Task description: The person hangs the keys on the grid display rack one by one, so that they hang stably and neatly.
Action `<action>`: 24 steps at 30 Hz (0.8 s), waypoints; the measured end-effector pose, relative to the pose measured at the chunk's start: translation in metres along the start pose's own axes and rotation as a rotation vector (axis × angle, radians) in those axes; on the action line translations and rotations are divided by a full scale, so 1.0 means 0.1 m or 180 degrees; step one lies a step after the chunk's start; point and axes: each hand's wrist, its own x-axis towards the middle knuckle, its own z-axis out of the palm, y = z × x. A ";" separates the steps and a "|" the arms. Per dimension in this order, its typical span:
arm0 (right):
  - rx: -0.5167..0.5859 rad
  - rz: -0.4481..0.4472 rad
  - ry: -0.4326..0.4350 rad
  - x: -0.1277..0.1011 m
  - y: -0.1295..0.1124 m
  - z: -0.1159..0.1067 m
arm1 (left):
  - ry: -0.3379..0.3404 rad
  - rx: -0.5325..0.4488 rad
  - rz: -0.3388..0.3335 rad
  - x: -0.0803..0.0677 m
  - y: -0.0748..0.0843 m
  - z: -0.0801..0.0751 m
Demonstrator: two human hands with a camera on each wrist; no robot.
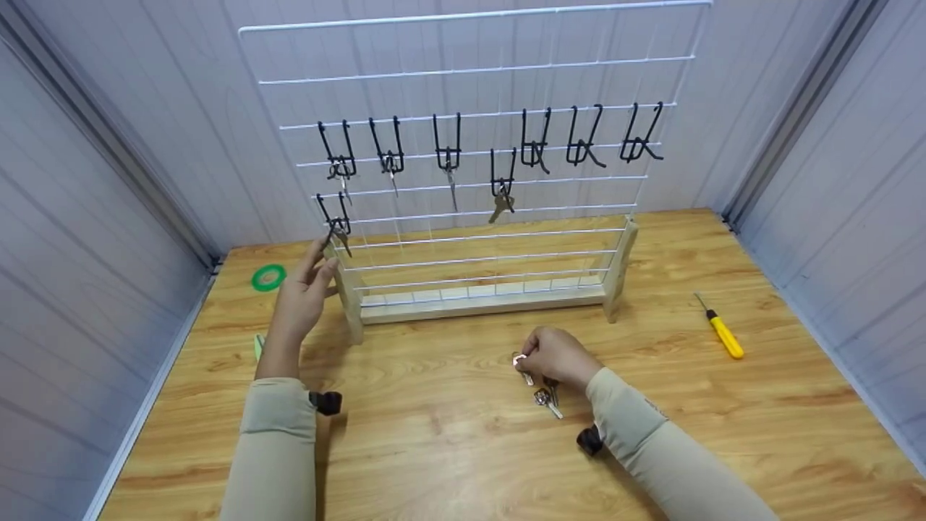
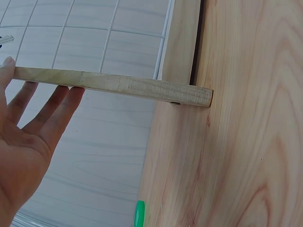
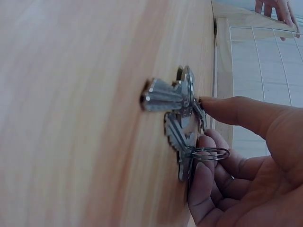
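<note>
A white wire grid rack stands in wooden side posts. My left hand grips its left wooden post, thumb on one side and fingers against the other, just below a black hook with a key on it. My right hand pinches a small silver key by its head, low over the table in front of the rack. Beneath that hand lie loose keys, partly hidden by it; in the right wrist view a key ring shows beside its fingers.
Several black hooks line the grid; those on the left and in the middle hold keys, the three at upper right none. A yellow-handled screwdriver lies at right. Green tape and a pale green object lie at left. Panelled walls surround the table.
</note>
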 end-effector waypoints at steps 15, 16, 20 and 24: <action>-0.0002 -0.0241 -0.0120 -0.01 0.05 -0.02 | -0.0030 0.0015 0.0085 0.00 -0.04 0.00; -0.0026 -0.0240 -0.0100 -0.01 0.05 -0.02 | -0.0031 0.0011 0.0085 0.00 -0.04 0.00; -0.0033 -0.0200 -0.0056 -0.01 0.05 -0.02 | -0.0017 0.0017 0.0076 0.01 -0.04 0.00; -0.0031 -0.0236 -0.0023 -0.01 0.06 -0.04 | -0.0006 0.0016 0.0063 0.02 -0.04 0.00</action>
